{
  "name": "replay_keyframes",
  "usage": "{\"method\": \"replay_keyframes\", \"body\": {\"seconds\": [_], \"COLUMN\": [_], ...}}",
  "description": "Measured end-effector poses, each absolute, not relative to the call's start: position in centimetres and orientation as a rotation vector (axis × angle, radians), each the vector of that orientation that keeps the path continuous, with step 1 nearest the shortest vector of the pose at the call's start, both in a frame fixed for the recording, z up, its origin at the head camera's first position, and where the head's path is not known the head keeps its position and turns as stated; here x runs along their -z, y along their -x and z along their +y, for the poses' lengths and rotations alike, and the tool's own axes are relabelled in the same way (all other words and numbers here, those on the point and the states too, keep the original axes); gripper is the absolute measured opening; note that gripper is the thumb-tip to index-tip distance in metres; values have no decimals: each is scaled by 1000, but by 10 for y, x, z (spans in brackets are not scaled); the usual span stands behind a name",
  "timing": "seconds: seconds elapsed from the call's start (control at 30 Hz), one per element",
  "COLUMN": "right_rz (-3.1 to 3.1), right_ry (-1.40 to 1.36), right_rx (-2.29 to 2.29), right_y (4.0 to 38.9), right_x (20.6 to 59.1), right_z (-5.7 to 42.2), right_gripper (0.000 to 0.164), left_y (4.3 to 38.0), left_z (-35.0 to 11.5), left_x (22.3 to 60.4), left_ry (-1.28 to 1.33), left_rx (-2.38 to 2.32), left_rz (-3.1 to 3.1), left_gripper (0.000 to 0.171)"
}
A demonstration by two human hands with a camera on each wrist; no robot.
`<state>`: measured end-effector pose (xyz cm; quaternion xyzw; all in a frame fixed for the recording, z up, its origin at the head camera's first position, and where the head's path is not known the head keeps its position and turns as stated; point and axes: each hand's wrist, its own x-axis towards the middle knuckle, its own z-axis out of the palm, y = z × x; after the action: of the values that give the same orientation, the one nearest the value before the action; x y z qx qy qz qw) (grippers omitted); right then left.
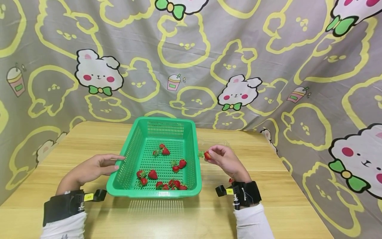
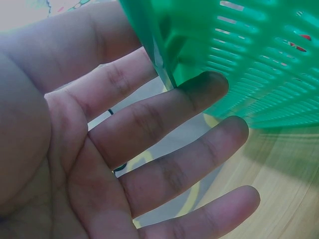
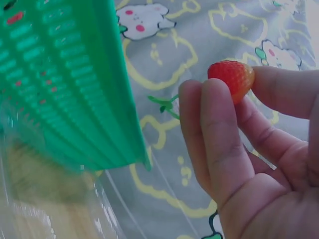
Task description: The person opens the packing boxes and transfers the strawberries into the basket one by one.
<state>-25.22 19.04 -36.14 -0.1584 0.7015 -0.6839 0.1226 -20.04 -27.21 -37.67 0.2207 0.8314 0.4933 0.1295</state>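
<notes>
A green plastic basket (image 1: 153, 193) with slotted walls stands on the table. Several strawberries (image 1: 153, 174) lie in small groups on its floor. My left hand (image 1: 94, 168) touches the basket's left rim, its fingers nearly straight; the left wrist view has the fingers (image 2: 172, 117) spread by the outer wall beneath the rim. Just right of the basket, my right hand (image 1: 225, 160) pinches a strawberry (image 3: 232, 77) between thumb and fingertips. Its leafy green top (image 1: 201, 154) points left, toward the basket's right rim.
Clear plastic packaging (image 1: 219, 142) lies on the wooden table (image 1: 155, 219) right of the basket, partly hidden by my right hand. Another bit of red (image 1: 231, 180) shows beside my right wrist. Patterned grey cloth (image 1: 197, 43) hangs around the table's back and sides.
</notes>
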Motion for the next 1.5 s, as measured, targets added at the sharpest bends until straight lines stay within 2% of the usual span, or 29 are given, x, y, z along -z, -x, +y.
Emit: {"method": "replay_keyframes", "body": {"seconds": [0.5, 0.63, 0.8, 0.97, 1.17, 1.33, 1.5], "right_rz": [2156, 2377, 2699, 2739, 2596, 2608, 2684], "right_ry": [621, 543, 309, 172, 84, 157, 334], "right_rx": [1821, 1681, 1348, 982, 917, 878, 831], "right_y": [238, 243, 245, 244, 249, 258, 267], "right_x": [355, 353, 351, 355, 370, 385, 402], "right_z": [166, 182, 210, 226, 227, 225, 220], "right_gripper": [27, 29, 21, 13, 9, 20, 20], "left_y": [200, 201, 202, 202, 201, 201, 201], "left_z": [-272, -272, -272, -273, -274, -274, -273], "left_x": [378, 378, 377, 378, 379, 378, 377], "left_ry": [-640, -657, -660, -641, -632, -633, -630], "left_rx": [-1440, -1439, -1433, -1431, -1439, -1439, -1442], "left_rz": [2417, 2416, 2415, 2419, 2414, 2409, 2402], "left_gripper": [45, 44, 44, 45, 45, 45, 45]}}
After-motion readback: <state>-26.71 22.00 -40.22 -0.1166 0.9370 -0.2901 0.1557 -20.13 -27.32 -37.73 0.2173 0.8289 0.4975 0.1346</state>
